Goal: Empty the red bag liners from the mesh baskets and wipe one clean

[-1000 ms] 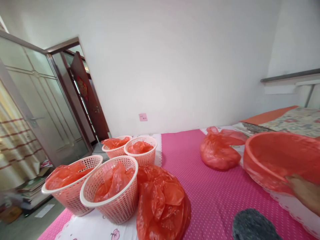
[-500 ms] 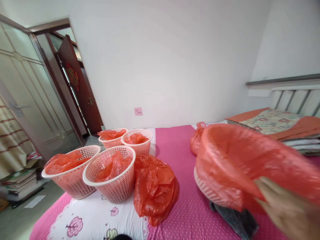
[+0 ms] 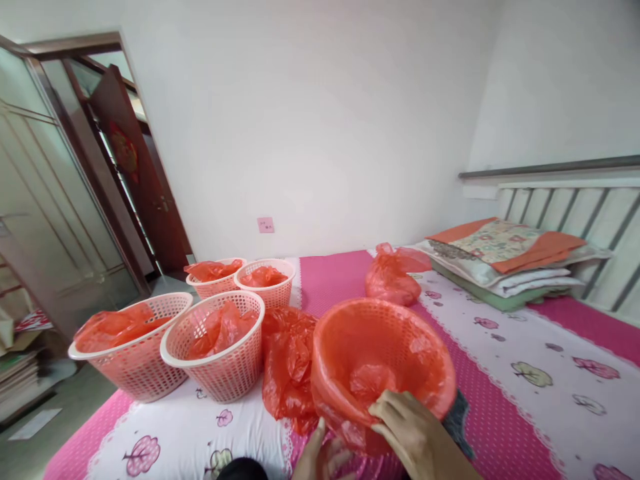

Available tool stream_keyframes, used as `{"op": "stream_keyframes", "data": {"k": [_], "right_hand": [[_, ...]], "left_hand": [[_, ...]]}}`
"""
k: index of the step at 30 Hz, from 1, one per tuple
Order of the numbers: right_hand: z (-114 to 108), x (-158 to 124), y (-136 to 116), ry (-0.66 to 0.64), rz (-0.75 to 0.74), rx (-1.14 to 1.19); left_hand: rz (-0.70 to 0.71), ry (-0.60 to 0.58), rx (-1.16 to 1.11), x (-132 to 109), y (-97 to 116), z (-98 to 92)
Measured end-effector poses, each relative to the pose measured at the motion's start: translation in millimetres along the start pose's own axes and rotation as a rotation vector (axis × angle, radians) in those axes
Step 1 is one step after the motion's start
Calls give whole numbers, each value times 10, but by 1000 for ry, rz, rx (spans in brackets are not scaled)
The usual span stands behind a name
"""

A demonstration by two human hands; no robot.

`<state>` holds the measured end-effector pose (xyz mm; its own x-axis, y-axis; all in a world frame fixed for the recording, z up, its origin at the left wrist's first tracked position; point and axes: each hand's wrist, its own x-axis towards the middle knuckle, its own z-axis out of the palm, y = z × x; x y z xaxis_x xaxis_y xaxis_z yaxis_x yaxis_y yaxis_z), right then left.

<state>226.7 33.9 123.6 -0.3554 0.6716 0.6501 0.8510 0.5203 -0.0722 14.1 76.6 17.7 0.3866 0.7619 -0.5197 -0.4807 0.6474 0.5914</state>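
Observation:
In front of me stands a basket lined with a red plastic bag point(image 3: 385, 333), the bag folded over its rim all round. My right hand point(image 3: 410, 427) reaches over the near rim, its fingers closed on the plastic. Low at the near side, my left hand point(image 3: 323, 457) is beside the bag's hanging edge, thumb and fingers apart. A crumpled red plastic bag point(image 3: 287, 373) lies just left of the lined basket. Dark grey cloth point(image 3: 457, 420) shows partly behind my right wrist.
Several pink-white mesh baskets point(image 3: 230, 383) holding red bags stand at the left. A knotted red bag point(image 3: 393, 277) sits farther back on the pink patterned sheet point(image 3: 330, 273). Folded bedding point(image 3: 520, 250) is stacked at the right by the white headboard point(image 3: 570, 213).
The lined basket has come from the right to the middle, now resting lower and more upright. My left hand has come into view. The view has turned right.

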Motion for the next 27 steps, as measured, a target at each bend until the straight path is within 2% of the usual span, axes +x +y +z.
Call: {"op": "stream_keyframes", "data": {"k": [2, 4, 7, 10, 12, 14, 16, 18, 20, 23, 25, 27], "right_hand": [[-35, -23, 16, 56, -5, 47], [-49, -38, 12, 135, 15, 97], [-77, -21, -50, 266, 67, 155], [-68, 23, -155, 354, 69, 129], [-10, 50, -229, 357, 41, 101], [72, 66, -292, 337, 8, 125], [124, 72, -320, 347, 11, 193], [93, 74, -289, 395, 86, 247], [-36, 81, -184, 466, 192, 232], [-351, 110, 101, 586, 280, 85], [-580, 142, 353, 682, 418, 19], [-799, 190, 618, 806, 655, 54]], "left_hand": [[-39, -69, -50, -96, 224, 256], [45, -138, -143, -213, 402, 454], [213, -176, -275, -397, 561, 624], [356, -218, -223, -592, 706, 747], [436, -291, -42, -692, 804, 843], [573, -317, 302, -724, 876, 934], [807, -280, 747, -673, 910, 988], [1041, -208, 1152, -565, 905, 984], [1183, -111, 1402, -450, 870, 928], [1309, 43, 1569, -361, 795, 816], [1332, 75, 1657, -382, 761, 776], [1292, 46, 1745, -447, 764, 777]]}}
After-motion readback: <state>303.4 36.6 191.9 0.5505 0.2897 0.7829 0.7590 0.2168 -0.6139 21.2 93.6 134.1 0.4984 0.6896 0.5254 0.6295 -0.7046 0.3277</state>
